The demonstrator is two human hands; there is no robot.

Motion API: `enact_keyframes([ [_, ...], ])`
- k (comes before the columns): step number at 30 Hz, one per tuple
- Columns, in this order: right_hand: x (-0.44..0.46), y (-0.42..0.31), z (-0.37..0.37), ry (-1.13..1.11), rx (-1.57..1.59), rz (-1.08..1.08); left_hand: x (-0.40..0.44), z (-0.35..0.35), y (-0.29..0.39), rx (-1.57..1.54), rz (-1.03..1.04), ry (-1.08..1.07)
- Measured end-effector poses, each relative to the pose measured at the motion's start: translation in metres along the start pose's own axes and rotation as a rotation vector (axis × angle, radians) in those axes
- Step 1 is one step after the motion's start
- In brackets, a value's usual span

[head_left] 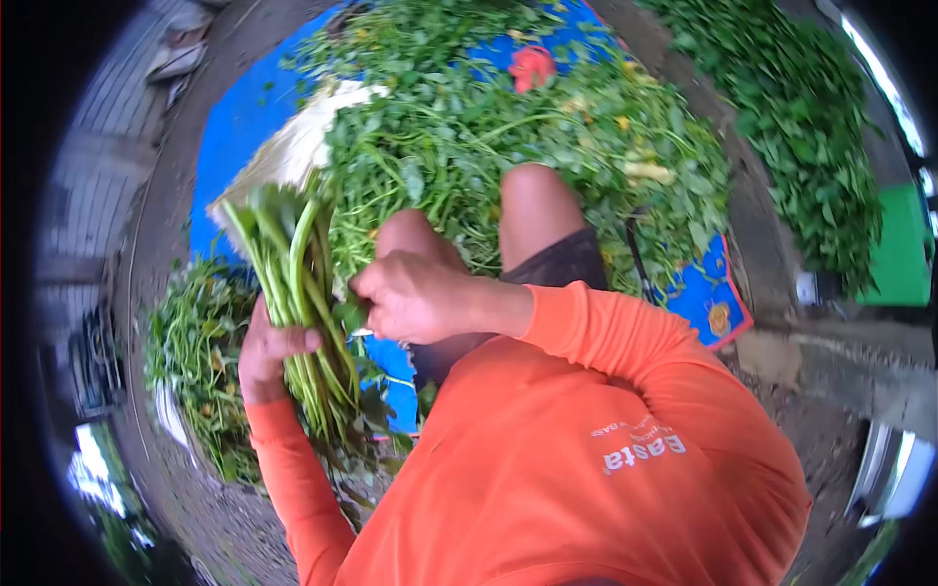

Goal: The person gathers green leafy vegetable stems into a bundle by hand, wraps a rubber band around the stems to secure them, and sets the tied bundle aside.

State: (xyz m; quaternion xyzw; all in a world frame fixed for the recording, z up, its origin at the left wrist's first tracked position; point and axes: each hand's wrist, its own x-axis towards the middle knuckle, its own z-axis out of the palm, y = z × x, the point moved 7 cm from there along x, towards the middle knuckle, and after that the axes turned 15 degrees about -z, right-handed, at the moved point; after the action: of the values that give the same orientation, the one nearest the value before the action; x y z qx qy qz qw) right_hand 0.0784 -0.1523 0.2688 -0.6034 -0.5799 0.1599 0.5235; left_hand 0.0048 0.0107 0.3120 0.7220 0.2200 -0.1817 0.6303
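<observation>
A thick bundle of long green vegetable stems [295, 283] is gripped by my left hand [269, 350], with the thumb laid across its front. The stems' bare ends point up and away from me, and some leaves hang at the lower end. Just right of the bundle is my right hand [405, 296], closed with its fingers curled in. A dark green leaf [350, 314] shows by its fingertips, but what the fingers hold is hidden. Beyond my knees spreads a large heap of leafy green stems [449, 146] with some yellowed leaves.
The heap lies on a blue tarp [249, 103]. A pale sack [313, 132] is at its left, and a red object [532, 68] sits among the greens. A smaller pile of greens [200, 342] lies left of me; more leafy bunches [791, 127] line the right, beside a green panel [904, 244].
</observation>
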Motion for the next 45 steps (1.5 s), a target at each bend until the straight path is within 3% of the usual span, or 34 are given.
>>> enact_keyframes([
  [1,-0.020,0.010,0.009,-0.058,0.015,0.042,0.010,0.008,-0.032,-0.034,-0.077,-0.037],
  [2,-0.041,0.015,0.015,-0.062,0.081,-0.048,0.017,0.028,-0.056,-0.140,-0.129,-0.056],
  [5,-0.115,0.027,-0.025,0.230,-0.069,0.068,0.041,0.106,-0.101,-0.408,-0.243,-0.117],
  [7,-0.153,0.034,-0.062,0.434,-0.333,0.157,0.049,0.143,-0.095,-0.349,-0.248,-0.234],
  [9,-0.197,0.053,-0.090,0.590,-0.284,0.169,0.059,0.163,-0.100,-0.224,-0.357,-0.319],
  [11,-0.260,0.071,-0.114,0.757,-0.253,0.368,0.062,0.184,-0.097,-0.216,-0.369,-0.391],
  [12,-0.294,0.076,-0.123,0.664,-0.475,0.535,0.064,0.183,-0.101,-0.195,-0.383,-0.373],
  [13,-0.336,0.087,-0.130,0.685,-0.507,0.674,0.067,0.181,-0.106,-0.174,-0.400,-0.352],
  [15,-0.451,0.158,-0.114,0.878,-0.438,0.881,0.085,0.171,-0.111,-0.091,-0.314,-0.387],
  [16,-0.513,0.189,-0.101,0.788,-0.462,1.136,0.103,0.157,-0.119,-0.019,-0.303,-0.357],
  [17,-0.562,0.201,-0.089,0.702,-0.539,1.252,0.116,0.148,-0.123,0.052,-0.287,-0.320],
  [20,-0.702,0.220,-0.058,1.077,-0.661,1.392,0.127,0.177,-0.106,0.155,-0.229,-0.283],
  [24,-0.771,0.194,-0.061,1.500,-0.727,1.612,0.108,0.226,-0.087,0.289,-0.230,-0.240],
  [27,-0.784,0.207,-0.081,1.484,-0.790,1.688,0.092,0.238,-0.063,0.235,-0.224,-0.179],
  [28,-0.789,0.217,-0.086,1.385,-0.753,1.670,0.090,0.244,-0.060,0.285,-0.225,-0.194],
  [30,-0.868,0.314,-0.071,0.813,-1.097,1.532,0.084,0.258,-0.060,0.330,-0.211,-0.171],
  [32,-0.772,0.204,-0.106,1.168,-1.108,1.530,0.088,0.264,-0.063,0.419,-0.239,-0.222],
  [36,-0.706,0.153,-0.117,1.471,-0.946,1.295,0.086,0.257,-0.058,0.361,-0.246,-0.216],
  [39,-0.649,0.143,-0.123,1.496,-0.798,0.936,0.087,0.248,-0.055,0.314,-0.215,-0.234],
  [41,-0.582,0.141,-0.134,1.548,-0.332,0.541,0.087,0.247,-0.056,0.291,-0.202,-0.245],
  [44,-0.439,0.093,-0.131,1.151,0.623,0.557,0.088,0.236,-0.056,0.327,-0.149,-0.280],
  [45,-0.390,0.066,-0.121,0.944,0.629,0.479,0.088,0.229,-0.054,0.310,-0.118,-0.278],
])
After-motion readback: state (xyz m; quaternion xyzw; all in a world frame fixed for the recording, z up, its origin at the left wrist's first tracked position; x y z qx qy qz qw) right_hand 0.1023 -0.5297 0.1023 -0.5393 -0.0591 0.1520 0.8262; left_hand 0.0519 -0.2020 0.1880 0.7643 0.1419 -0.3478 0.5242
